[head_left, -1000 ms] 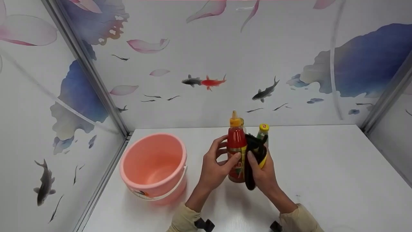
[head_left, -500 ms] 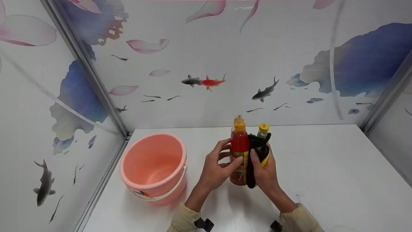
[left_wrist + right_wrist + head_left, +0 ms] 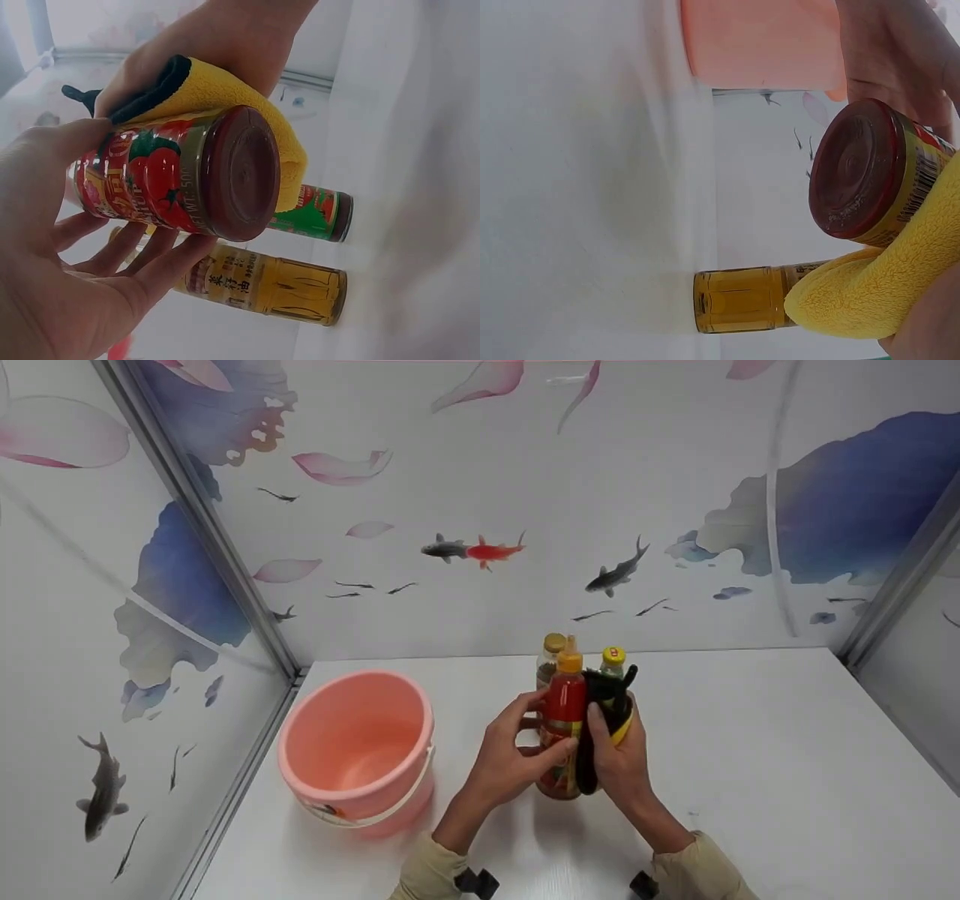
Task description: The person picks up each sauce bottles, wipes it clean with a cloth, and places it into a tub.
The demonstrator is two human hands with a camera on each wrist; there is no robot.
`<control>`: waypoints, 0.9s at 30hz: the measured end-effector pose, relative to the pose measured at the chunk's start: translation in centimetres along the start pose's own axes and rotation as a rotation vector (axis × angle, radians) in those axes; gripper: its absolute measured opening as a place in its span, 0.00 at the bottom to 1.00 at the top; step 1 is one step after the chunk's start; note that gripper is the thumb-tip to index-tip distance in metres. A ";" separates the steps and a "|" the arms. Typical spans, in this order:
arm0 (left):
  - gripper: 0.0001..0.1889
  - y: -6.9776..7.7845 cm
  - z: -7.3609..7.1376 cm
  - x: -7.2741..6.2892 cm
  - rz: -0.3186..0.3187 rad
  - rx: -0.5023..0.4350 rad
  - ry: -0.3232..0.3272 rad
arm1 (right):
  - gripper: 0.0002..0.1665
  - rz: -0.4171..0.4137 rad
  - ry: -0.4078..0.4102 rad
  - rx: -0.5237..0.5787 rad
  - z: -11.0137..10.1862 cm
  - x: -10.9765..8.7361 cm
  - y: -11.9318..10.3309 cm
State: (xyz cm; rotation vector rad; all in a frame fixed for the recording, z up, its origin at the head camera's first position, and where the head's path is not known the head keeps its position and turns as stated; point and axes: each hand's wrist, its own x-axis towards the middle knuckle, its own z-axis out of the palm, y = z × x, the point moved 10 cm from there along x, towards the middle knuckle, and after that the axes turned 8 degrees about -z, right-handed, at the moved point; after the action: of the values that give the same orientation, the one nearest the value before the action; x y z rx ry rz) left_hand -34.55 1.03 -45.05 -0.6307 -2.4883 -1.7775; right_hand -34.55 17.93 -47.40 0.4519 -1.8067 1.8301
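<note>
My left hand [image 3: 504, 746] grips a red ketchup bottle [image 3: 567, 697] with an orange nozzle cap, tilted and raised above the table. Tomatoes show on its label in the left wrist view, where the bottle's base faces the camera. In my right hand [image 3: 624, 761] is a yellow cloth [image 3: 877, 292] with black edging [image 3: 176, 79], held against the bottle's right side. Behind them stand a gold-capped glass bottle [image 3: 553, 649] of amber oil and a yellow-capped bottle [image 3: 613, 658] with a green label [image 3: 311, 210]. The hands partly hide both.
A pink bucket [image 3: 356, 675] with a white handle [image 3: 390, 812] stands left of my hands on the white table [image 3: 765, 765]. Painted panels [image 3: 360, 622] rise behind the table and at both sides.
The ketchup bottle has moved slightly right and toward me, both hands shifting right with it. More of the gold-capped bottle shows behind it. The bucket stays put.
</note>
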 end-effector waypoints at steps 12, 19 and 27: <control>0.36 -0.6 0.3 -0.1 -0.065 0.006 -0.087 | 0.23 -0.058 0.001 0.000 -0.4 0.3 -0.8; 0.36 -0.5 0.0 -0.1 -0.071 -0.020 -0.068 | 0.25 -0.047 -0.019 0.006 -0.2 0.3 -0.8; 0.35 -0.3 -0.5 0.1 -0.042 -0.053 -0.003 | 0.27 -0.069 -0.065 0.031 0.2 0.3 -1.1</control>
State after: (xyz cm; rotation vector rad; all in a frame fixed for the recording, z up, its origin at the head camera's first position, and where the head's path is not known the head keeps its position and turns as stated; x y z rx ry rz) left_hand -34.84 0.54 -45.11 -0.5881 -2.4818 -1.8646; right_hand -34.20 17.73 -46.33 0.5842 -1.7846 1.8186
